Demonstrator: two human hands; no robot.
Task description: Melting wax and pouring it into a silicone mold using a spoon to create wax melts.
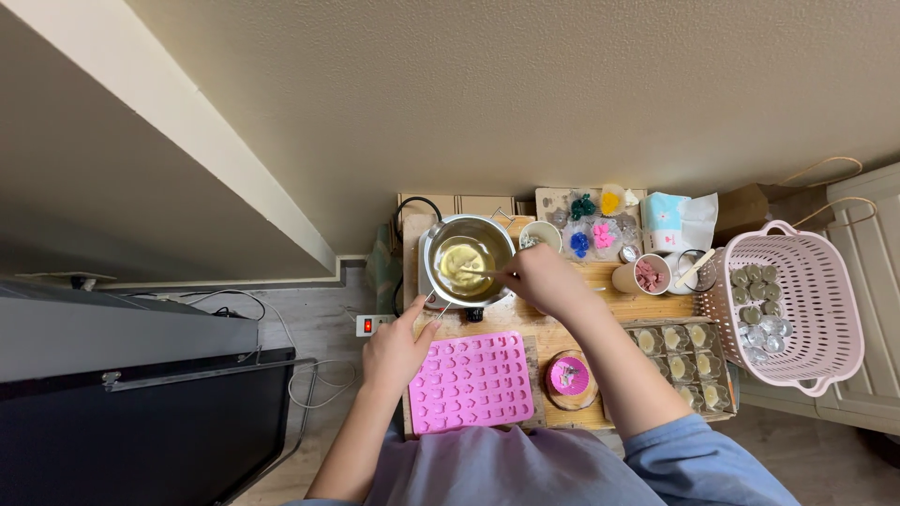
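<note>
Right hand (536, 274) fingers pinched on a thin stirring stick (478, 273), its tip down in the metal pot (469, 255) at the far end of the surface (553, 333). Pale solid lumps sit in clear yellowish liquid, so melting looks only partly done. Left hand (394, 349) fingers close on the pot handle (436, 305). Just beside it, the pink silicone mould (472, 381) lies unfilled; nothing poured yet.

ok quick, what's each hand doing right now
Left hand: closed on the metal pot's handle, at the table edge.
Right hand: closed on a thin stirring stick reaching into the pot's yellowish liquid.
</note>
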